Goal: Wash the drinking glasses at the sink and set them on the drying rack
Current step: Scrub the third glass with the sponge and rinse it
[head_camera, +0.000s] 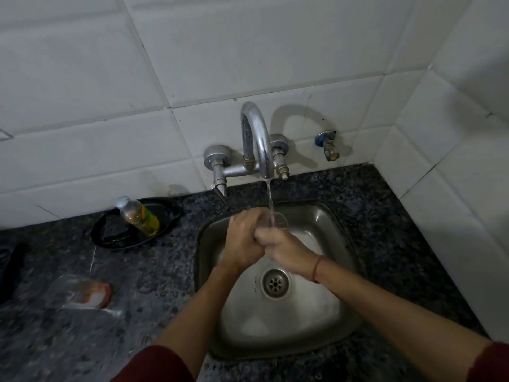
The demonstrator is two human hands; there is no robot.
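A: Item one, setting?
B: Dark speckled stone worktop, white tiled walls, steel sink under a running chrome tap.
A: Item two, drinking glass?
B: Clear, under the stream over the sink, clasped by left hand and right hand, both curled around it, touching.
A: Item three, unclear?
B: Glass mostly hidden; blurred object at left unidentifiable.

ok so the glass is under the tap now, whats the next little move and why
Probably turn the glass slowly under the stream so water reaches all round it. Both the left hand and the right hand are closed on it over the sink, and the thin stream from the faucet falls only onto one spot at its rim. No drying rack is in view.
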